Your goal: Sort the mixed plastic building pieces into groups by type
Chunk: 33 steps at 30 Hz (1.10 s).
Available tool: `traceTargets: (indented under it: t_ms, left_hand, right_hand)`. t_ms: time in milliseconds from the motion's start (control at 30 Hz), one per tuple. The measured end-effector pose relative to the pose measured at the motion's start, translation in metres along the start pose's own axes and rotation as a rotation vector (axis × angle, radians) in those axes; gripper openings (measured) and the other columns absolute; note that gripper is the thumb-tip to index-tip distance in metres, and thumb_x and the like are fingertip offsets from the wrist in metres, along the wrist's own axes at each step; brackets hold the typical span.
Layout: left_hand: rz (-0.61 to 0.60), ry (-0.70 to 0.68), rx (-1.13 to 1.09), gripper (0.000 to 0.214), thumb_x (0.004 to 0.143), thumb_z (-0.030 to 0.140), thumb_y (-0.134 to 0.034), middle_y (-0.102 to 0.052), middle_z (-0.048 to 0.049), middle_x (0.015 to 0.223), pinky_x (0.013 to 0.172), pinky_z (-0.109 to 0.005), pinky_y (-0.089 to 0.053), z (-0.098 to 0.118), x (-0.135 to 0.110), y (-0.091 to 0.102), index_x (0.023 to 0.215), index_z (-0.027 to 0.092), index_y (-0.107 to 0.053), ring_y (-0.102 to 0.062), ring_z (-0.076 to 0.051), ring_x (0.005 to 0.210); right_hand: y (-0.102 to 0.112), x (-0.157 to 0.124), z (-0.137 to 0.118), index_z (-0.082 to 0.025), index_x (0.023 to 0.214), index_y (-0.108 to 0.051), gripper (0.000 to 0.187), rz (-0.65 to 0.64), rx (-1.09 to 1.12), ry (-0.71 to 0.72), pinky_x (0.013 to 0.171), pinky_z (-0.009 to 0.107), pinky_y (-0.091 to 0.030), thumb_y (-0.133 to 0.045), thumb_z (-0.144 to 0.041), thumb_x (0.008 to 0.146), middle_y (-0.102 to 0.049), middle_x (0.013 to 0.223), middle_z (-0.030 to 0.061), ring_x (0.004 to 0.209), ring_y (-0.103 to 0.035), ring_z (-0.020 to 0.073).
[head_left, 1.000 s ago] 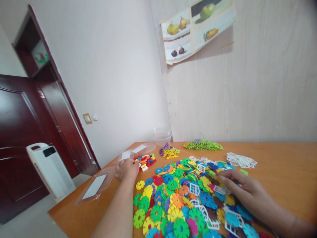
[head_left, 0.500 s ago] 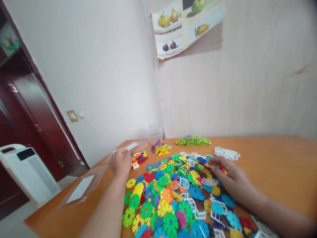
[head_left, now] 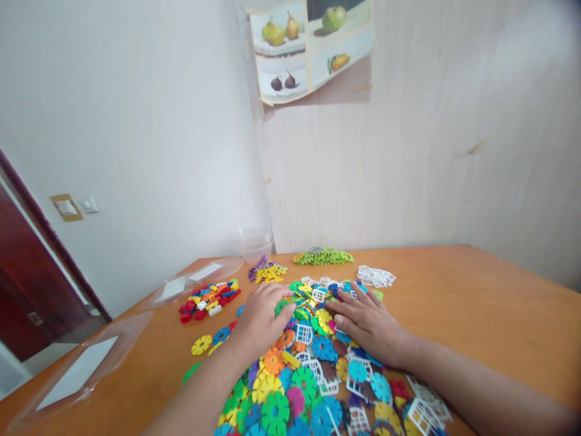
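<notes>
A big heap of coloured snowflake-shaped plastic discs [head_left: 313, 381] and white window-shaped pieces covers the near middle of the orange table [head_left: 472, 309]. My left hand [head_left: 263, 318] lies flat on the left side of the heap, fingers stretched out toward the middle. My right hand [head_left: 367, 321] rests flat on the right side, fingers spread and pointing left. The fingertips of both hands come close together over the top of the heap, and neither hand holds a piece.
Sorted groups lie beyond the heap: red and mixed bricks [head_left: 209, 298], yellow and purple pieces [head_left: 267, 272], a green row [head_left: 323, 257], white pieces [head_left: 376, 277]. A clear tub [head_left: 254, 244] stands at the wall. Two clear lids [head_left: 77, 370] lie at the left edge.
My left hand has moved right from beside the red bricks onto the heap. My right hand has slid left on the heap, and the view has swung right.
</notes>
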State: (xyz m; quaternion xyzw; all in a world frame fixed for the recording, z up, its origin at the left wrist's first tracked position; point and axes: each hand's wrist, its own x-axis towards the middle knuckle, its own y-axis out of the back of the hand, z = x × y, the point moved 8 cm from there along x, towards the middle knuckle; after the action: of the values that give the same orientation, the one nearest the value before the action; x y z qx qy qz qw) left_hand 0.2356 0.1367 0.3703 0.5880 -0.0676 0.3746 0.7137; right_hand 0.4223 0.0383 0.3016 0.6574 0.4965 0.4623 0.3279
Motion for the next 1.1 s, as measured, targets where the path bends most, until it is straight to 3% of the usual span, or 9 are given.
traceTargets:
  t_ms: [200,400,500,667,867,967,1100]
  left_hand:
    - [-0.07,-0.054,-0.016,0.019,0.092,0.033,-0.055,-0.068,-0.0047,0.112,0.1,-0.041,-0.045,0.012,-0.003,-0.012,0.102,0.027,-0.07,-0.059,-0.022,0.111]
    - [-0.054,-0.067,-0.017,0.018,0.092,0.031,-0.055,-0.069,-0.004,0.111,0.101,-0.041,-0.044,0.015,-0.002,-0.008,0.101,0.028,-0.071,-0.058,-0.021,0.112]
    - [-0.056,-0.077,-0.016,0.02,0.093,0.031,-0.055,-0.069,-0.0047,0.112,0.1,-0.042,-0.044,0.018,-0.003,-0.01,0.104,0.028,-0.07,-0.059,-0.022,0.111]
    - [-0.082,-0.08,-0.021,0.019,0.091,0.029,-0.057,-0.068,-0.0047,0.112,0.1,-0.042,-0.045,0.018,-0.004,-0.015,0.104,0.027,-0.07,-0.059,-0.022,0.111]
    - [-0.105,-0.098,-0.024,0.017,0.09,0.027,-0.057,-0.069,-0.0046,0.109,0.101,-0.042,-0.045,0.021,-0.004,-0.016,0.102,0.027,-0.07,-0.059,-0.022,0.11]
    - [-0.111,-0.111,-0.03,0.017,0.091,0.027,-0.057,-0.069,-0.0043,0.109,0.1,-0.042,-0.045,0.024,-0.004,-0.017,0.102,0.026,-0.07,-0.059,-0.021,0.109]
    - [-0.104,-0.13,-0.037,0.019,0.09,0.025,-0.058,-0.068,-0.0039,0.111,0.1,-0.042,-0.044,0.031,-0.004,-0.015,0.106,0.026,-0.068,-0.059,-0.021,0.109]
  right_hand:
    - [0.007,0.0,-0.007,-0.039,0.13,-0.063,0.042,0.031,-0.009,0.044,0.113,0.065,-0.017,-0.04,-0.051,0.098,-0.058,0.139,0.0027,0.141,-0.032,0.0372]
    - [0.02,-0.002,-0.018,-0.028,0.122,-0.068,0.035,0.129,0.044,0.126,0.108,0.052,-0.035,-0.045,-0.039,0.097,-0.064,0.129,0.0076,0.123,-0.052,0.0294]
    - [0.021,-0.001,-0.014,-0.026,0.124,-0.066,0.037,0.151,0.041,0.11,0.107,0.05,-0.036,-0.041,-0.035,0.098,-0.066,0.128,0.0072,0.124,-0.052,0.0292]
    - [0.011,0.0,-0.002,-0.028,0.139,-0.055,0.045,0.111,-0.014,0.028,0.112,0.061,-0.023,-0.041,-0.036,0.097,-0.058,0.14,0.0057,0.138,-0.036,0.0349]
    - [0.013,0.002,0.002,-0.027,0.11,-0.073,0.029,0.179,-0.033,0.029,0.098,0.046,-0.039,-0.049,-0.031,0.093,-0.072,0.104,0.0067,0.108,-0.057,0.0277]
    - [0.016,0.003,0.004,-0.027,0.097,-0.074,0.021,0.212,0.003,0.011,0.091,0.041,-0.042,-0.054,-0.029,0.089,-0.071,0.091,0.0052,0.097,-0.058,0.0252]
    - [0.025,-0.001,-0.002,-0.023,0.092,-0.068,0.014,0.294,0.12,0.0,0.085,0.039,-0.044,-0.058,-0.032,0.088,-0.069,0.091,0.0047,0.093,-0.057,0.024]
